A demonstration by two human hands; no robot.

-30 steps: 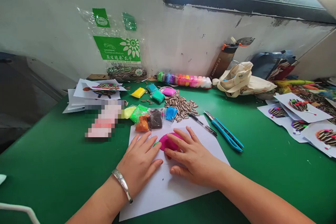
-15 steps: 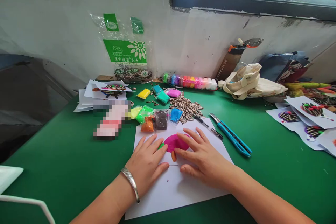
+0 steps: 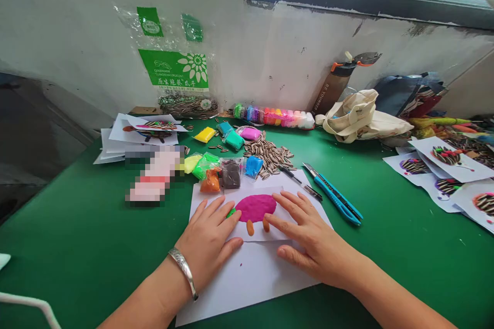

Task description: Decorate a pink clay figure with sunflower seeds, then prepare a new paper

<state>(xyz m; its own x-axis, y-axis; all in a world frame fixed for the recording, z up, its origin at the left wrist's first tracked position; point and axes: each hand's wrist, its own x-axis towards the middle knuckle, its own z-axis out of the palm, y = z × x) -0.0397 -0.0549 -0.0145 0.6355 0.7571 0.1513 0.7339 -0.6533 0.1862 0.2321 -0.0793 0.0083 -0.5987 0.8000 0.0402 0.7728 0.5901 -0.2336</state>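
A flat magenta clay oval lies on white paper, with two orange clay pieces at its lower edge and green clay at its left end. My left hand rests with fingers spread on the paper, its fingertips by the green clay and the oval's left edge. On the other side, my right hand is spread too, its index fingertip at the right orange piece. Neither hand grips anything. Part of the green clay is hidden by my left fingers.
Behind the paper lie bagged clay packs, a seed pile, a pen and a blue cutter. Decorated papers lie at the left, more at the right. A bottle leans against the wall.
My right hand has moved right, off the magenta oval, and the second orange piece now shows. My left hand stays beside the green clay. The whole view has shifted slightly.
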